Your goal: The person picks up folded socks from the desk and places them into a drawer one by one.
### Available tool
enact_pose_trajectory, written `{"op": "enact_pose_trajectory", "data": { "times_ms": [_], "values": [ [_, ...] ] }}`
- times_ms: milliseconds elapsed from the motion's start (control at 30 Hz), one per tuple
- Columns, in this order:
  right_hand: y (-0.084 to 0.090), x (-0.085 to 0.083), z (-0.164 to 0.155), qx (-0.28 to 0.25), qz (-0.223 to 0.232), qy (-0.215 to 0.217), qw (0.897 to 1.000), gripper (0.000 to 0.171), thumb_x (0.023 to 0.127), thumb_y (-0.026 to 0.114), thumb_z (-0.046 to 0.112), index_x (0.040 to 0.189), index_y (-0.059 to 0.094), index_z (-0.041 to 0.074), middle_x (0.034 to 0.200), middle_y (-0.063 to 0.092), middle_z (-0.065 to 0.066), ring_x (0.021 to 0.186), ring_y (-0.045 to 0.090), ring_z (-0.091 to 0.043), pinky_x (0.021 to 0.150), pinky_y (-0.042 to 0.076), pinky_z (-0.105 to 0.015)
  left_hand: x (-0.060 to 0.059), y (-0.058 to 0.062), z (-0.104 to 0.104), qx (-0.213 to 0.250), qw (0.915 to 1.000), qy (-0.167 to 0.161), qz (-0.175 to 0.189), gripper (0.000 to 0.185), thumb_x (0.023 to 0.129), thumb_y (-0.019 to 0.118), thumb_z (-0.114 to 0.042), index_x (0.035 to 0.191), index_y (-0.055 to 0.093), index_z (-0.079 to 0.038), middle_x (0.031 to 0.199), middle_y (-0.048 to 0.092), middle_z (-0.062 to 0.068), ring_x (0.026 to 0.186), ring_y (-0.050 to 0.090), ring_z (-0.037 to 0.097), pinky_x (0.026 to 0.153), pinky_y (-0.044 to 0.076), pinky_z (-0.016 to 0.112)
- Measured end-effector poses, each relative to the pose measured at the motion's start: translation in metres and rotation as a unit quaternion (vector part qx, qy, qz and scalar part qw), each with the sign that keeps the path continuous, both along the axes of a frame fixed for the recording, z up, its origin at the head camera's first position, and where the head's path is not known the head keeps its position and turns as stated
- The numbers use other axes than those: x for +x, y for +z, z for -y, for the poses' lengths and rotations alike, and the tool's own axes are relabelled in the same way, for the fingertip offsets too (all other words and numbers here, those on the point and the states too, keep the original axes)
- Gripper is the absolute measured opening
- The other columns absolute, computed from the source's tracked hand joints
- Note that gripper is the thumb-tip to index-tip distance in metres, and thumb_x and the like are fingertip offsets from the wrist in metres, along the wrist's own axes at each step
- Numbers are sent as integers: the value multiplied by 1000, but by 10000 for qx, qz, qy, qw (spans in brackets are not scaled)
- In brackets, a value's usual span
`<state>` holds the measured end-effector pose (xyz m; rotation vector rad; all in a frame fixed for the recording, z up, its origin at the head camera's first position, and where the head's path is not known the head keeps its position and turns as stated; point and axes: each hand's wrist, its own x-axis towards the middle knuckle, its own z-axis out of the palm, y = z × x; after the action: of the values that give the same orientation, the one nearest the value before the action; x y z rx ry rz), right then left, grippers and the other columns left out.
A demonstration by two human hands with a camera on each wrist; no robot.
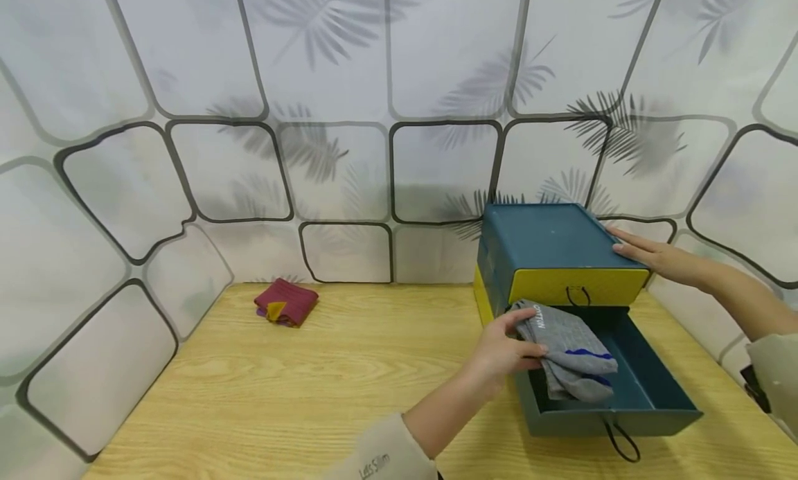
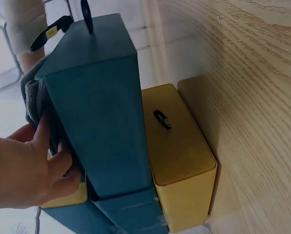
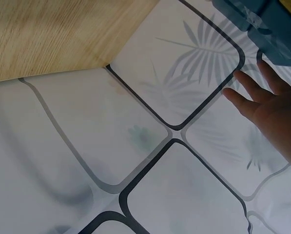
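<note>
- While the lower drawer point(image 1: 648, 390) of the teal drawer box point(image 1: 548, 241) is pulled out toward the viewer, a folded grey sock point(image 1: 570, 359) is held over its left edge by the left hand point(image 1: 501, 352).
- The sock is pinched with the fingers curled around its left end; blue markings and some white lettering can be seen on it. Most of it hangs over the inside of the open drawer, whether it touches the bottom can't really be told.
- The right hand point(image 1: 651, 255) is laid flat on the top right edge of the box, fingers straight and spread, nothing gripped. From the right wrist view, the fingers point(image 3: 255, 90) are seen stretched out against the teal corner point(image 3: 262, 29).
- The upper drawer point(image 1: 576, 286), yellow-fronted with a small black loop handle point(image 1: 578, 296), is kept closed.
- A black cord pull point(image 1: 620, 442) is seen hanging from the front of the open drawer.
- Over on the far left of the wooden table point(image 1: 312, 383), a folded dark red cloth bundle point(image 1: 287, 303) with a yellow bit is left near the wall, well apart from the box.
</note>
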<state>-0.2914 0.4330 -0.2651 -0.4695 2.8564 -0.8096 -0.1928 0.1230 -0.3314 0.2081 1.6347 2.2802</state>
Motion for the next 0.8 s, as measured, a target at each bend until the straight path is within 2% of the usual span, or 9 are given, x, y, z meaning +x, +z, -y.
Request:
{"op": "enact_pose_trajectory", "data": {
  "times_ms": [133,233,300,433,500,633,733,800],
  "values": [
    [1,0,2,-19,19,-30,10000,65,100,31,37,147,-8,15,143,-3,-36,121,1,-63,83,10,-75,1,-2,-20,-471,9986,199,-97,53,75,61,20,118,60,-12,118,51,10,75,63,26,69,52,38],
    [2,-1,3,-36,12,-64,10000,65,100,31,37,147,-8,15,143,-3,-36,121,1,-62,83,9,-74,1,-5,-33,-1059,9929,381,-387,54,74,65,18,117,61,-15,118,53,7,70,62,21,66,52,35],
    [2,-1,4,-49,2,-38,10000,64,100,30,37,146,-8,14,142,-3,-36,121,1,-62,84,10,-74,0,-6,-38,-1244,9904,418,-439,54,73,66,18,117,61,-14,116,54,6,70,61,20,66,52,36],
    [0,-2,5,-70,14,-17,10000,64,100,31,37,147,-8,14,142,-3,-36,121,2,-62,84,10,-74,-3,-9,-42,-1276,9910,362,-171,54,72,65,19,118,59,-9,115,55,10,74,62,24,69,52,39],
    [0,-2,4,-49,11,-52,10000,65,100,31,37,147,-8,15,142,-3,-36,121,3,-62,84,10,-74,-3,-8,-42,-1359,9901,338,-31,53,73,66,18,118,58,-8,116,54,12,81,62,26,72,51,40],
    [-1,-2,3,2,-25,-86,10000,65,100,31,38,147,-7,14,142,-2,-36,121,3,-63,83,11,-74,0,-5,-40,-2062,9783,144,-119,53,76,69,7,125,54,-6,124,51,10,105,54,28,84,46,43],
    [-1,-1,3,-11,-22,-63,10000,65,100,31,38,147,-7,14,143,-1,-36,121,3,-62,83,11,-74,5,-2,-37,-2676,9627,-74,-391,57,78,71,-3,130,49,-8,128,50,4,115,47,24,88,43,41],
    [-1,-1,3,-7,-34,-45,10000,64,100,31,38,147,-7,15,142,0,-37,120,4,-63,83,11,-74,8,1,-34,-2992,9505,-322,-776,59,79,72,-8,133,47,-10,131,48,1,117,45,20,89,43,38]
  ]
}}
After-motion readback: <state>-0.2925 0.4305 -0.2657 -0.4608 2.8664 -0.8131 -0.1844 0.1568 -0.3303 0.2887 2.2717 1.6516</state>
